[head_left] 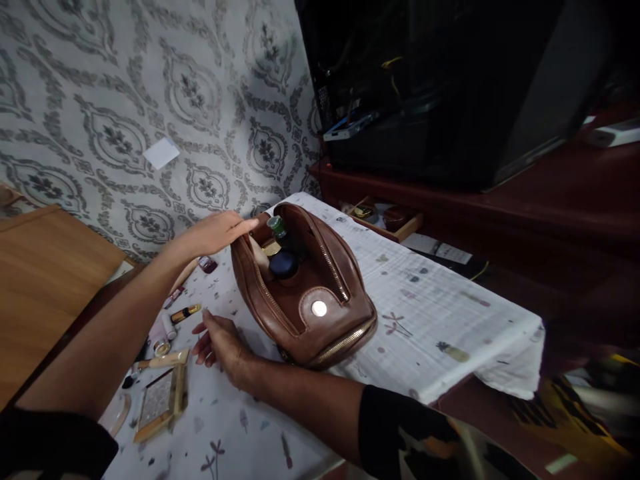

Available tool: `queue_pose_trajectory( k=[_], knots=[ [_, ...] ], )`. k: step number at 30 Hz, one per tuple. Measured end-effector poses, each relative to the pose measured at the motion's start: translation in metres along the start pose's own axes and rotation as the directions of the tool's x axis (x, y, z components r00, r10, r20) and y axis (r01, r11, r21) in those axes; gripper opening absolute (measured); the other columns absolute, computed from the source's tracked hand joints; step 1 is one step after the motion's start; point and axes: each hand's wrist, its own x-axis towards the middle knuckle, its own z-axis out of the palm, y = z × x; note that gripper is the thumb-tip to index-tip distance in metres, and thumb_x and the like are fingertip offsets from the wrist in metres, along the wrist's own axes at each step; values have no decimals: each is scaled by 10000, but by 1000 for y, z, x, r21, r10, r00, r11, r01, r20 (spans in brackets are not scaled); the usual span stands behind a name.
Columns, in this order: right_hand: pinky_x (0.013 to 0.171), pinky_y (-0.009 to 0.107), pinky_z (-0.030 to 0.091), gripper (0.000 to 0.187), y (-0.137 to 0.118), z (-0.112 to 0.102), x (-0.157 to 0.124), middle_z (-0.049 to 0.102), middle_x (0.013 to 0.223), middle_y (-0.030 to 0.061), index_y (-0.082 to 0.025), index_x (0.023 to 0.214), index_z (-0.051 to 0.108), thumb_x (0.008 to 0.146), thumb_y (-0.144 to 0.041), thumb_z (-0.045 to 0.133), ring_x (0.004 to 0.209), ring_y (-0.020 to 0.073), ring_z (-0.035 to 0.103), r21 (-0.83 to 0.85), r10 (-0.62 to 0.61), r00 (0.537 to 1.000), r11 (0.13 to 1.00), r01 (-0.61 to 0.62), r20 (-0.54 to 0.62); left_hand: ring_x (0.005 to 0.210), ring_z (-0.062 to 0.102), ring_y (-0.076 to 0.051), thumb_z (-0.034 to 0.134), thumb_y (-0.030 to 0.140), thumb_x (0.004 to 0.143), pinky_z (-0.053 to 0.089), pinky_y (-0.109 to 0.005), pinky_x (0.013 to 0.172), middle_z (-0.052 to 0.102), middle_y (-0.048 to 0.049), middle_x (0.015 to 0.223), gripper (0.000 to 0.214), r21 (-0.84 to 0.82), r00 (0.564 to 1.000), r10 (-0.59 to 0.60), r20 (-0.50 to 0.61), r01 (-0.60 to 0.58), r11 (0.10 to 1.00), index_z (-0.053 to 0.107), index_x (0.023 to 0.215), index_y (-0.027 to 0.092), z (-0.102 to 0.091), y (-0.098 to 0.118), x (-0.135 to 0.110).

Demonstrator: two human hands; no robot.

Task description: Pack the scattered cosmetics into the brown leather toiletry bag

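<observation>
A brown leather zip bag (345,270) lies unzipped on the cloth-covered table. My left hand (220,231) grips its left rim, with some fingers hidden by the bag's wall. Inside the bag are a round dark-blue container (283,265), a bottle with a green cap (276,225) and a gold-coloured item (271,249). To the left of the bag, my right hand (225,350) hovers low over the cloth with fingers apart and nothing visible in them. Close to its fingertips lies a black and gold tube (185,313). A gold-framed palette (163,400) sits below and left of that hand.
Several cosmetics, including a beige tube (163,361) and a dark red bottle (207,265), lie along the table's left side. A wooden panel (55,280) stands at the left. An open drawer (395,223) and a large black screen (440,100) are at the right.
</observation>
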Motion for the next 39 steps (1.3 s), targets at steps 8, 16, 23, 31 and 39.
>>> queue_pose_trajectory(
  k=[8,16,23,31,39],
  knots=[
    [400,190,295,427,1,-1,2,545,482,-53,-161,819,541,1090,-382,297,350,64,461,0,-8,1000,1000,8,10,857,573,-211,285,578,935,451,-330,860,586,-63,829,498,-158,973,-44,-227,8,987,450,635,217,22,-7,4],
    [407,196,285,418,6,-1,6,546,490,-53,-164,830,546,1081,-413,322,356,66,455,-15,-21,1000,1000,21,4,1035,583,-225,187,576,988,352,-383,1107,702,-94,930,648,-239,969,96,-229,-151,959,532,580,209,13,16,-12],
    [425,194,296,476,8,-3,9,563,514,-45,-162,825,555,1033,-556,388,381,65,470,-19,-50,999,999,50,-3,802,583,-204,158,617,994,450,-340,872,633,-68,705,648,-201,955,152,-253,-205,958,512,629,214,14,34,-34],
    [429,197,300,437,6,-4,10,569,517,-42,-160,831,568,1060,-465,353,382,70,470,-58,-39,999,998,37,-27,549,401,-129,151,695,968,390,-300,651,404,10,522,653,-396,953,53,-298,-174,902,309,542,226,31,30,-33],
    [443,199,317,450,6,-4,9,569,516,-36,-162,825,576,1045,-491,363,398,77,475,-68,-33,999,997,31,-36,556,358,-111,311,601,975,295,-287,597,331,31,542,585,-328,961,110,-253,-192,925,316,539,210,20,30,-22]
  ],
)
